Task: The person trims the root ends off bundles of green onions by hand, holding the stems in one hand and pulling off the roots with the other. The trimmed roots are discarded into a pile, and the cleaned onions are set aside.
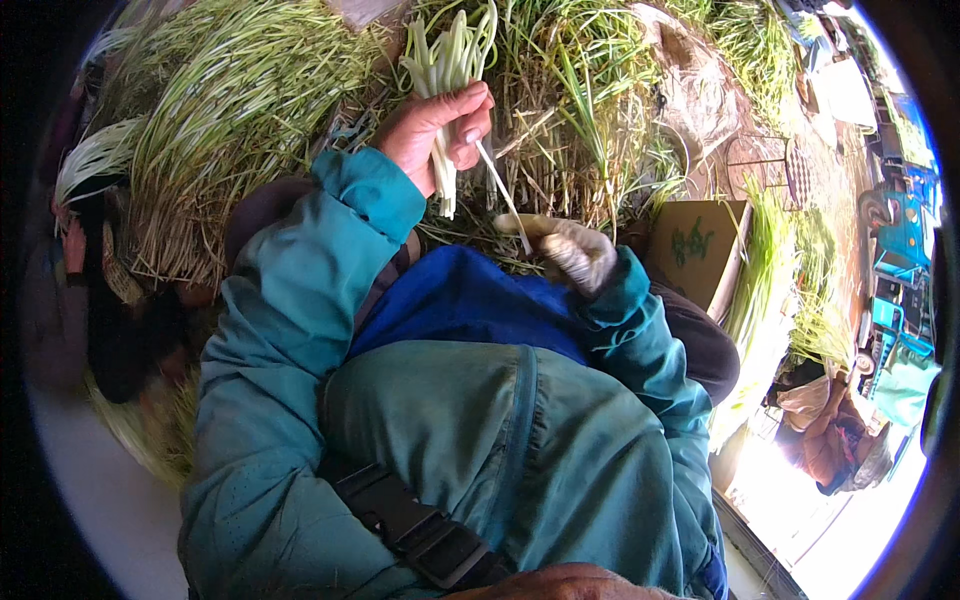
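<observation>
My bare left hand (444, 127) grips a bundle of pale green stalks (450, 56), which look like garlic shoots. Their trimmed-looking pale ends hang below my fist. One thin pale stalk (498, 180) slants down from my left fingers to my right hand (570, 246), which wears a soiled whitish glove. The stalk's lower end lies at the gloved thumb and curled fingers; the exact grip is partly hidden. Behind my hands is a heap of long stalks (559, 150) with dry, straw-coloured lower parts. A blue cloth (465, 300) covers my lap.
Another large heap of stalks (247, 97) lies to the left. A cardboard box (694, 251) with green marking stands right, beside more long stalks (761, 277). Farther right are a wire-framed stool (759, 161), a blue vehicle (900, 225) and a person (836, 442). Another person's hand (73, 244) shows far left.
</observation>
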Available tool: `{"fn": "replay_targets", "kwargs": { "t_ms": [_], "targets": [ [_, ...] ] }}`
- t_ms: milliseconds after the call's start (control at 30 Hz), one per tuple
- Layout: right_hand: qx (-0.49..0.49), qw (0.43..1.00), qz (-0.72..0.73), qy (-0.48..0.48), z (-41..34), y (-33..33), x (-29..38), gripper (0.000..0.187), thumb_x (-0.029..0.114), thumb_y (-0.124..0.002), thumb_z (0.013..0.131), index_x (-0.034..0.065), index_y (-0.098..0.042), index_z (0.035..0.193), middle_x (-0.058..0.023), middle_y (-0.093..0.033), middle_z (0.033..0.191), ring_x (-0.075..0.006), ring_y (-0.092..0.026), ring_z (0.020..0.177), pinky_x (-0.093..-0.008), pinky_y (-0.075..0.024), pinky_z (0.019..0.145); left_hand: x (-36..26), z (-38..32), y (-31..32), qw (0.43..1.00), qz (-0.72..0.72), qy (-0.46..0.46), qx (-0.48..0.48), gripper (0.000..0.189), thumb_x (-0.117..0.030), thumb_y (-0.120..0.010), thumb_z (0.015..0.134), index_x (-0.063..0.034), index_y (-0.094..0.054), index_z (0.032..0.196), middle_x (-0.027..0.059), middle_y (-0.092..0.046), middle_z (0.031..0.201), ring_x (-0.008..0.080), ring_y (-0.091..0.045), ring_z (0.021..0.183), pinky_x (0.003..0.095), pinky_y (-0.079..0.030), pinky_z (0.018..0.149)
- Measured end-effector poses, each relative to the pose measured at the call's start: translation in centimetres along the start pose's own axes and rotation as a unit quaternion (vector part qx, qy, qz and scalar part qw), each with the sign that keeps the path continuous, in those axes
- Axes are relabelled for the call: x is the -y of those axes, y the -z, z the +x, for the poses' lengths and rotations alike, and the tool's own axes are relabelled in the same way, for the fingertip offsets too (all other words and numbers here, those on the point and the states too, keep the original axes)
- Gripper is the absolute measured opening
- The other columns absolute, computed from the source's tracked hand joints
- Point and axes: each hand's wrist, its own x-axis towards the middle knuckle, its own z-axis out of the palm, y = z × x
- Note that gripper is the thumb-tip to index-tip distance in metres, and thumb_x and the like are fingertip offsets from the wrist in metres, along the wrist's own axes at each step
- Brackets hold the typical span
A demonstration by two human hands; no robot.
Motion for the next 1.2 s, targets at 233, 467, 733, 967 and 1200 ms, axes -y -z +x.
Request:
{"fn": "replay_targets", "kwargs": {
  "t_ms": [233, 467, 733, 967, 1200],
  "targets": [
    [-0.109, 0.994, 0.019, -0.013, 3.1, -1.6, -2.2, 0.021, 0.026, -0.051, 0.086, 0.0081, -0.063, 0.087, 0.0040, -0.053, 0.063, -0.0032, -0.040, 0.051, -0.0166, -0.0338, 0.046, 1.3, 0.0, -0.7, 0.994, 0.083, -0.014, -0.069, 0.033, -0.029, -0.061, 0.077, -0.0036, -0.054, 0.098, 0.0061, -0.056, 0.077, 0.0077, -0.046, 0.047, 0.0199, -0.035, 0.040],
    [-0.095, 0.989, -0.109, 0.025, 4.1, 0.5, -4.3, 0.018, 0.010, -0.052, 0.083, 0.0089, -0.061, 0.099, -0.0002, -0.059, 0.074, -0.0097, -0.053, 0.063, -0.0223, -0.0443, 0.058, 2.8, -0.1, -0.4, 0.967, 0.161, 0.111, -0.162, 0.024, -0.035, -0.059, 0.078, -0.0112, -0.056, 0.084, 0.0051, -0.061, 0.082, 0.0128, -0.056, 0.076, 0.0290, -0.044, 0.064],
    [-0.505, 0.788, -0.344, -0.073, 0.4, 22.1, -20.4, 0.024, 0.016, -0.062, 0.072, 0.0040, -0.061, 0.093, -0.0153, -0.062, 0.083, -0.0285, -0.060, 0.078, -0.0332, -0.0469, 0.072, 6.5, -0.7, -1.4, 0.978, -0.006, 0.176, -0.109, 0.024, -0.031, -0.051, 0.085, -0.0081, -0.049, 0.090, 0.0004, -0.044, 0.054, 0.0105, -0.044, 0.043, 0.0257, -0.038, 0.040],
    [-0.419, 0.736, -0.469, -0.252, 1.3, 18.0, -16.1, 0.028, 0.026, -0.054, 0.078, 0.0120, -0.058, 0.103, -0.0156, -0.061, 0.091, -0.0311, -0.058, 0.084, -0.0364, -0.0455, 0.073, 7.7, -2.2, -3.2, 0.966, 0.014, 0.256, -0.005, 0.030, -0.022, -0.054, 0.083, -0.0046, -0.047, 0.107, 0.0067, -0.056, 0.065, 0.0148, -0.056, 0.053, 0.0256, -0.045, 0.044],
    [-0.235, 0.950, 0.145, 0.147, -1.8, 13.6, -2.5, 0.021, 0.019, -0.059, 0.080, -0.0006, -0.057, 0.085, -0.0041, -0.058, 0.066, -0.0052, -0.039, 0.041, -0.0174, -0.0292, 0.035, 2.3, -1.2, -1.9, 0.984, -0.127, 0.111, -0.056, 0.030, -0.022, -0.052, 0.084, -0.0095, -0.046, 0.110, -0.0018, -0.043, 0.056, 0.0074, -0.038, 0.041, 0.0209, -0.034, 0.039]
  ]
}}
